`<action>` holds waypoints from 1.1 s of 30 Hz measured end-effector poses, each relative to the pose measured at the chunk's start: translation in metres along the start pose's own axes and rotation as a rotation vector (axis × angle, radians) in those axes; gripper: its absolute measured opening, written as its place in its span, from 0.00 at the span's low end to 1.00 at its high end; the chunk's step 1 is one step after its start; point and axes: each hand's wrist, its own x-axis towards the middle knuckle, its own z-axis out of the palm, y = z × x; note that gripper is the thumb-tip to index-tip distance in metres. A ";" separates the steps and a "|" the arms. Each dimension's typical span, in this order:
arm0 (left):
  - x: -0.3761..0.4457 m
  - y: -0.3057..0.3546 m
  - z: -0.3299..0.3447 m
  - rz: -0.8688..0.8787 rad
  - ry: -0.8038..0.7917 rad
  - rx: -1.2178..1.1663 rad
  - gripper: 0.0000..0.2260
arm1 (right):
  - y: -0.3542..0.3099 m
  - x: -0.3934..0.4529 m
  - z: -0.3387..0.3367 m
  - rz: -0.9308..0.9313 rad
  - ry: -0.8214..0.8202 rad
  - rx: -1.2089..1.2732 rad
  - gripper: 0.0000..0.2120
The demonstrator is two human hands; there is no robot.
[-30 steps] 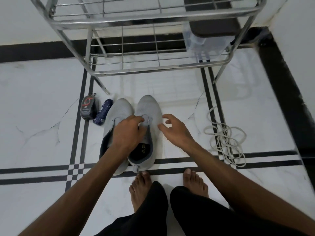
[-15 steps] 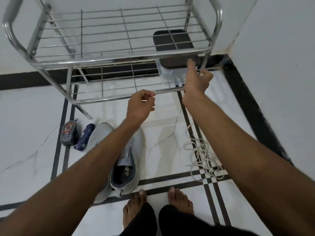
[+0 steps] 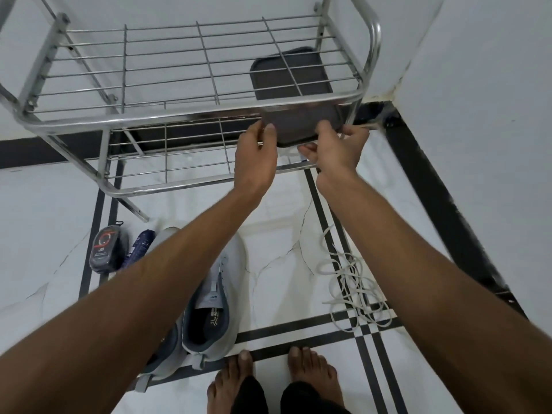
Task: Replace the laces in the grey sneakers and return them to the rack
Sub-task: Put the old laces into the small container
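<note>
Head view: left hand [image 3: 255,150] and right hand [image 3: 334,150] both clasped on near edge of dark-lidded container [image 3: 298,85], on middle shelf of rack [image 3: 191,115]. Grey sneakers [image 3: 209,303] on floor below rack, nearer the body, unlaced, long axes pointing toward rack; left hand nearer. Loose laces [image 3: 352,291] right of sneakers, below right forearm.

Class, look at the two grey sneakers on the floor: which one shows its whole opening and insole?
The right sneaker, nearer the loose laces: its insole print shows. The left sneaker lies mostly hidden under the left forearm.
</note>
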 end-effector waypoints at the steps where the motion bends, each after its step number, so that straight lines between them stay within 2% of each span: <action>1: -0.006 0.002 -0.001 -0.004 0.021 -0.022 0.14 | -0.001 -0.008 -0.006 0.019 -0.009 0.027 0.17; 6: -0.043 0.005 -0.022 -0.015 -0.004 -0.038 0.11 | -0.004 -0.061 -0.054 0.145 -0.039 0.157 0.17; 12: -0.116 -0.030 -0.045 -0.066 -0.239 0.130 0.19 | 0.035 -0.113 -0.133 0.256 -0.103 0.051 0.20; 16: -0.149 -0.068 -0.047 -0.159 -0.321 0.160 0.21 | 0.071 -0.123 -0.173 0.393 -0.108 0.031 0.21; 21: -0.162 -0.113 -0.045 -0.277 -0.414 0.252 0.24 | 0.115 -0.118 -0.190 0.523 -0.076 -0.059 0.19; 27: -0.157 -0.141 -0.042 -0.297 -0.480 0.448 0.26 | 0.147 -0.102 -0.196 0.698 -0.128 -0.203 0.12; 30: -0.157 -0.145 -0.039 -0.234 -0.470 0.627 0.30 | 0.153 -0.097 -0.202 0.670 -0.162 -0.414 0.07; 33: -0.148 -0.146 -0.035 -0.034 -0.425 0.839 0.43 | 0.154 -0.092 -0.204 0.443 -0.176 -0.726 0.12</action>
